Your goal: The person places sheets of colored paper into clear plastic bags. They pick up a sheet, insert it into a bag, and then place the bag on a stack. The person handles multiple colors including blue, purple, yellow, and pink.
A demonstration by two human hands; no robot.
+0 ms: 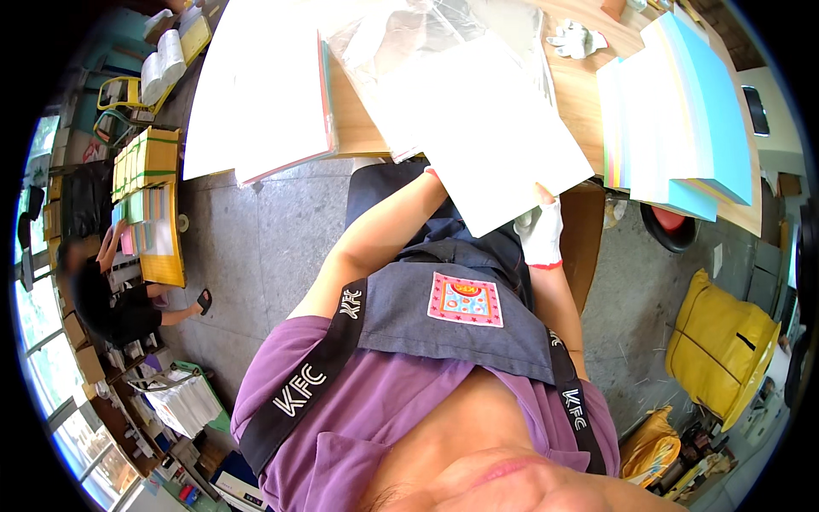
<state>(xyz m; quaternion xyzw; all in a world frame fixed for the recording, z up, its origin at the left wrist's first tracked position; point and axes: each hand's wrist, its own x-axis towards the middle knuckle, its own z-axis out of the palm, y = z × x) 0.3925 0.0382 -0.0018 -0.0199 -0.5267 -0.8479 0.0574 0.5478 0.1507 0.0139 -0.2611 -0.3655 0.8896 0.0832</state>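
At the centre of the frame, a white paper sheet is being held over the near edge of a wooden counter, its lower-right edge being pinched in the grip of the gloved right hand, thumb on top. The left hand is being concealed by the sheet, with only a red cuff showing; whether its grip is clenched cannot be told. Clear plastic is being overlapped by the sheet. White paper at upper left and a coloured paper stack at upper right are being supported by the counter.
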